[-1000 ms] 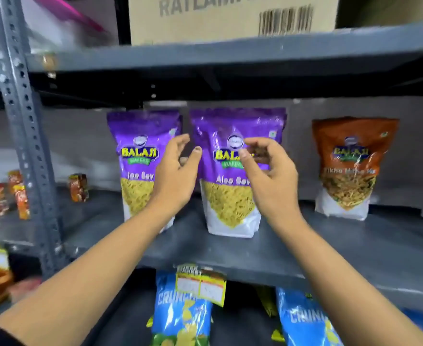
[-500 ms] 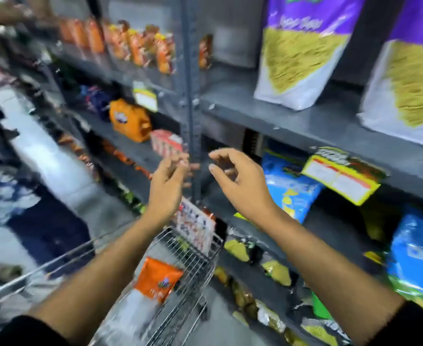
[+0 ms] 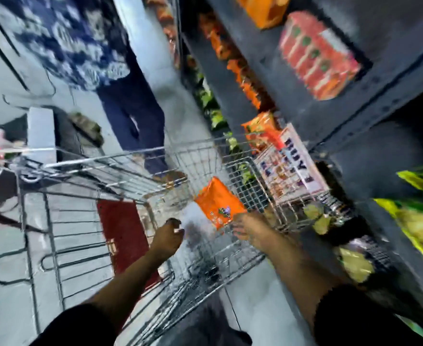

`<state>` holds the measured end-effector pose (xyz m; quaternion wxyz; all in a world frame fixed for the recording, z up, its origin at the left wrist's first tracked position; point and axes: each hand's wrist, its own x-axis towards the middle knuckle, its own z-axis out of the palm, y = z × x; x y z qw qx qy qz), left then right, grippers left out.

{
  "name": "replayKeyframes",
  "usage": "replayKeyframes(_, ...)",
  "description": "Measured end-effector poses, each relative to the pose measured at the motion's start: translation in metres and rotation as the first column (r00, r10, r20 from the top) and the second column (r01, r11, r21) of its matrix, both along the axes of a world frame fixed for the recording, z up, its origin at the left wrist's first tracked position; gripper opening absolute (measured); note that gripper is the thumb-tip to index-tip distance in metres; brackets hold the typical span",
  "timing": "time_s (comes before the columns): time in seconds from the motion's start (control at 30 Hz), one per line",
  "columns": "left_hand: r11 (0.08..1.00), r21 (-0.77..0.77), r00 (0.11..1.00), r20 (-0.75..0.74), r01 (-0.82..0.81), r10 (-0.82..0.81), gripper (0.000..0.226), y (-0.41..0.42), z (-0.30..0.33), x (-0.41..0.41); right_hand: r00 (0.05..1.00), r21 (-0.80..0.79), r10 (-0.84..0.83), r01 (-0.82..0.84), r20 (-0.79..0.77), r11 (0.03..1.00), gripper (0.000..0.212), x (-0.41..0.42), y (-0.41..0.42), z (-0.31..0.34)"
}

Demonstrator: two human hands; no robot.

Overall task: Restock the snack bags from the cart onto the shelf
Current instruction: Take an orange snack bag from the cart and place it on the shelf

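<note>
Our left hand (image 3: pixel 166 237): over wire cart (image 3: pixel 120 168), fingers curled, holding nothing | our right hand (image 3: pixel 251 227): beside orange snack bag (image 3: pixel 218 203), finger state blurred, cannot tell

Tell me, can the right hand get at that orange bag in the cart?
Probably yes. The right hand is already at the lower corner of the orange bag, inside the open-topped cart, with nothing between them. Blur hides whether they touch.

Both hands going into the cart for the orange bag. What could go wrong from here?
1. The orange snack bag leans against the wire cart wall; a one-sided grip by the right hand may tip it flat.
2. The left hand could snag the mesh.
3. A bystander's legs stand just beyond the cart; nudging it risks contact.
</note>
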<state>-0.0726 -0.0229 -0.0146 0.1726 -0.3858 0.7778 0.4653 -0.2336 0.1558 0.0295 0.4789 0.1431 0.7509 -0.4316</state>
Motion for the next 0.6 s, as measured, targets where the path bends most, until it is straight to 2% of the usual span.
replayKeyframes(0.1, 0.955, -0.141, 0.958, 0.153, 0.262, -0.241, 0.068, 0.0, -0.033, -0.002, 0.993, 0.058, -0.048, 0.042, 0.104, 0.997, 0.038, 0.014, -0.027, -0.053)
replayKeyframes(0.23, 0.83, -0.282, 0.876, 0.188, 0.481, -0.444, 0.09, 0.003, -0.066, -0.026, 0.974, 0.06, -0.14, 0.131, 0.181, 0.99, 0.037, 0.027, -0.055, -0.109)
replayKeyframes(0.3, 0.857, -0.263, 0.894, 0.203, 0.442, -0.399, 0.09, 0.0, -0.084, -0.038, 0.96, 0.113, -0.173, 0.152, 0.218, 0.982, 0.04, 0.031, -0.06, -0.127)
replayKeyframes(0.37, 0.959, -0.164, 0.962, 0.184, 0.232, -0.201, 0.08, -0.011, -0.106, -0.048, 0.94, 0.165, -0.224, 0.185, 0.258, 0.969, 0.035, 0.03, -0.063, -0.144)
replayKeyframes(0.43, 0.995, -0.058, 0.974, 0.215, 0.078, -0.064, 0.077, -0.026, -0.133, -0.052, 0.942, 0.23, -0.219, 0.161, 0.256, 0.96, 0.026, 0.024, -0.065, -0.16)
replayKeyframes(0.53, 0.994, 0.068, 0.968, 0.231, 0.081, -0.094, 0.092, -0.046, -0.167, -0.055, 0.91, 0.259, -0.295, 0.223, 0.29, 0.94, 0.036, 0.021, -0.072, -0.183)
replayKeyframes(0.6, 0.988, 0.155, 0.973, 0.224, 0.015, -0.05, 0.097, -0.05, -0.156, -0.063, 0.889, 0.266, -0.321, 0.24, 0.325, 0.934, 0.042, 0.022, -0.079, -0.186)
